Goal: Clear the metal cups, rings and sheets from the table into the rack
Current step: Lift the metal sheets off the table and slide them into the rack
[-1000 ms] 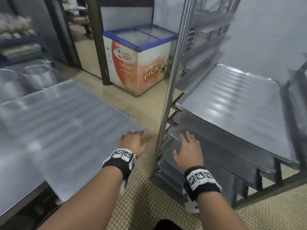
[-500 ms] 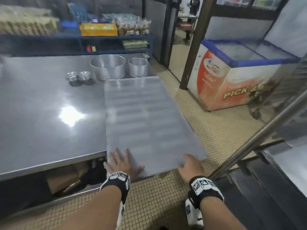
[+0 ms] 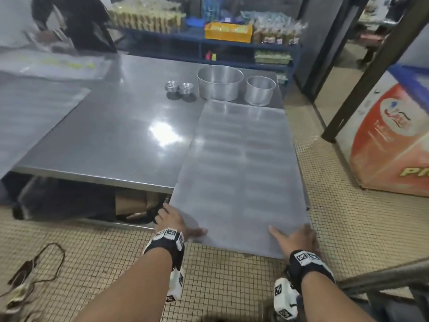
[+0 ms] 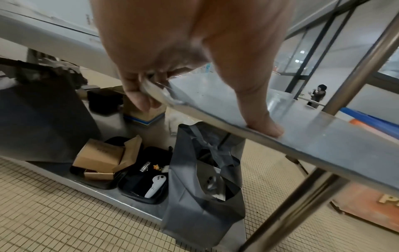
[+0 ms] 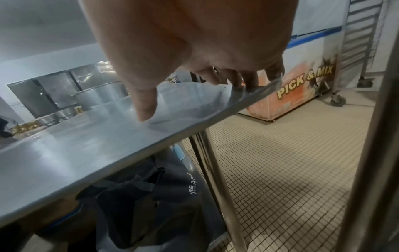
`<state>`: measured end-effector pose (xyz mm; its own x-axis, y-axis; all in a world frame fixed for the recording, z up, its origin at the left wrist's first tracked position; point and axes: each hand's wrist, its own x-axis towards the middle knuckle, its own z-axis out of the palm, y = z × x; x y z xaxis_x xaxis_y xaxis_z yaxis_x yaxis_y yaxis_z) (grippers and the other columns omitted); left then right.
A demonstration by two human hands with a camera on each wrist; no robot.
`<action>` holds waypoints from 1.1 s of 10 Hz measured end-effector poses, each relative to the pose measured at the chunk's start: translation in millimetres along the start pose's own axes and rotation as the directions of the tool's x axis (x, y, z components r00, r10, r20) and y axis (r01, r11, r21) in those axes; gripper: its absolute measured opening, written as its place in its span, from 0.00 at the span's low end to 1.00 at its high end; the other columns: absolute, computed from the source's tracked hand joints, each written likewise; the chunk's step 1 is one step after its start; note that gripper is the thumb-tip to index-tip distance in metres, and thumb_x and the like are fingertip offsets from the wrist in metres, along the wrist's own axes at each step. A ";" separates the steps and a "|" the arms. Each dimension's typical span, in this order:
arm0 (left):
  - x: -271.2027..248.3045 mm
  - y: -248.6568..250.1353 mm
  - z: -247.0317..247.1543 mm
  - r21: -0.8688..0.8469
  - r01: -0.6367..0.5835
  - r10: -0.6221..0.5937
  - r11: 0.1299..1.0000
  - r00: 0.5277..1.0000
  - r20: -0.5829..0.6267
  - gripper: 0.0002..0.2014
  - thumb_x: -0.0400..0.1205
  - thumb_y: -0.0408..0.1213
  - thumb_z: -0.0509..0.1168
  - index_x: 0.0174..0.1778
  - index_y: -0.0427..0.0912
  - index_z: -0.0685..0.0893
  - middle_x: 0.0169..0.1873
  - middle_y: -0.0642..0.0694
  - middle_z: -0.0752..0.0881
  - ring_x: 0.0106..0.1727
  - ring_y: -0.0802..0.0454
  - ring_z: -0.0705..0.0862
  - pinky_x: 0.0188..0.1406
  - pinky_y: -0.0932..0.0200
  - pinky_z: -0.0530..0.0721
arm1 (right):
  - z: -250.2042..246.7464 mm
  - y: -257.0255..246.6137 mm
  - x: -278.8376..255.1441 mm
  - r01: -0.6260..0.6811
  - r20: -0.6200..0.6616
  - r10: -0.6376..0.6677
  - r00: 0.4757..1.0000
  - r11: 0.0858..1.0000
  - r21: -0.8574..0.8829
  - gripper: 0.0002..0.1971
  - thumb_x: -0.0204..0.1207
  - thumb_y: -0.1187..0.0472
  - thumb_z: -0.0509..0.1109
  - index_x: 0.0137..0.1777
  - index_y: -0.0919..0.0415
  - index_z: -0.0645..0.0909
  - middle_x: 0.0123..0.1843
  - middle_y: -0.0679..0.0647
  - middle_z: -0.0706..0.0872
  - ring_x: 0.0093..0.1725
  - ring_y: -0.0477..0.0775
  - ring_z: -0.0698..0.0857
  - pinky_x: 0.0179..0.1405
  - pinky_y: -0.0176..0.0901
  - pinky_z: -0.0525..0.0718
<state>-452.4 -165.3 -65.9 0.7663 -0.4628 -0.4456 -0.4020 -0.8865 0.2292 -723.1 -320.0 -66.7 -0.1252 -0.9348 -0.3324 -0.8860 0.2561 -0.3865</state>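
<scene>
Left hand [image 3: 173, 223] and right hand [image 3: 296, 238] grip sheet [image 3: 241, 173] near corners, overhanging table [image 3: 104, 140] edge

Sheet [image 3: 239, 173] on the table's [image 3: 111, 140] right end, rings [image 3: 219, 82] behind it.

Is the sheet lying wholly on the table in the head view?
No: the sheet's near end juts past the table edge over the floor, where the left hand and right hand grip its corners.

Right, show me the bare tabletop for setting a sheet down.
Bare steel table lies left of the metal sheet, before the small cups. The far right corner is crowded with two rings; another sheet covers the far left.
</scene>
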 end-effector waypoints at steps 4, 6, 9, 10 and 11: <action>-17.0 -43.7 -19.6 -0.143 0.175 -0.184 0.974 0.982 -0.046 0.72 0.44 0.75 0.80 0.77 0.34 0.60 0.69 0.40 0.72 0.74 0.42 0.71 0.76 0.50 0.73 | 14.5 -10.5 -7.7 -0.097 0.109 0.076 0.991 0.975 0.201 0.68 0.37 0.44 0.93 0.78 0.61 0.60 0.78 0.68 0.65 0.80 0.71 0.63 0.77 0.72 0.66; -13.3 -89.2 -42.0 -0.482 0.266 -0.309 0.835 0.951 -0.010 0.50 0.44 0.69 0.84 0.53 0.36 0.83 0.46 0.45 0.88 0.47 0.46 0.88 0.47 0.56 0.89 | 42.6 -25.4 -32.4 -0.025 0.118 -0.008 0.993 0.961 0.276 0.69 0.26 0.41 0.92 0.72 0.58 0.65 0.71 0.65 0.70 0.73 0.70 0.71 0.70 0.70 0.75; -11.0 -177.4 -79.4 -0.587 0.376 -0.425 0.717 0.903 0.060 0.39 0.49 0.58 0.89 0.46 0.38 0.81 0.41 0.46 0.88 0.42 0.45 0.87 0.42 0.57 0.88 | 81.4 -80.5 -90.6 0.023 0.184 -0.074 0.980 0.964 0.265 0.70 0.22 0.42 0.92 0.71 0.59 0.67 0.69 0.65 0.74 0.67 0.69 0.79 0.67 0.61 0.81; -10.9 -208.7 -92.1 -0.608 0.383 -0.443 0.696 0.895 0.057 0.37 0.51 0.56 0.89 0.45 0.39 0.79 0.43 0.45 0.86 0.44 0.43 0.85 0.48 0.54 0.88 | 100.1 -98.4 -110.1 0.017 0.231 -0.080 0.970 0.964 0.265 0.73 0.12 0.38 0.89 0.68 0.55 0.66 0.67 0.63 0.73 0.66 0.69 0.79 0.64 0.62 0.83; -11.6 -242.1 -103.4 -0.649 0.382 -0.461 0.658 0.886 0.053 0.33 0.54 0.52 0.89 0.38 0.42 0.75 0.40 0.45 0.83 0.43 0.43 0.83 0.47 0.53 0.87 | 121.3 -116.9 -131.6 0.038 0.265 -0.102 0.959 0.970 0.239 0.75 0.10 0.34 0.87 0.68 0.56 0.64 0.67 0.63 0.73 0.69 0.69 0.77 0.66 0.63 0.82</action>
<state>-312.1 54.3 -26.8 0.8373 -0.0005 -0.5467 0.3533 -0.7627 0.5418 -549.0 -197.1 -82.1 0.0886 -0.8575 -0.5069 -0.7577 0.2723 -0.5931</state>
